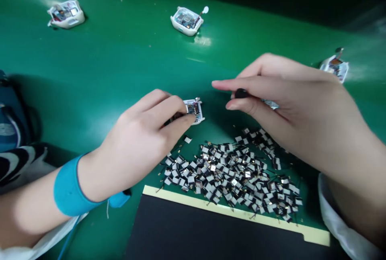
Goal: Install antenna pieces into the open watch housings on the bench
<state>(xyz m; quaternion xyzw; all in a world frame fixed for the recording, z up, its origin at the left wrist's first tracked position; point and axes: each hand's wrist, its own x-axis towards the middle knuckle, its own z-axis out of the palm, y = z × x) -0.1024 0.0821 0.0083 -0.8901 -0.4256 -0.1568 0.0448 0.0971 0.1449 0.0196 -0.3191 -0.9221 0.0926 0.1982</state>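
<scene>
My left hand (147, 135), with a blue band round its wrist, has its fingers closed on a small white housing (197, 111) with a circuit board inside. Thumb and fingertips cover the housing's left part. To the right, my right hand (280, 99) pinches a dark round-ended tool (241, 93) between thumb and fingers, its index finger pointing left. Most of the tool is hidden by the hand. Below both hands lies a heap of small black and white parts (232, 175) with thin black leads.
White housings with open electronics lie at the back left (66, 14), back middle (187, 21) and right (335, 68) of the green surface (120, 59). A black mat (211, 232) with a pale yellow edge is at the front. A dark blue object (13, 115) stands far left.
</scene>
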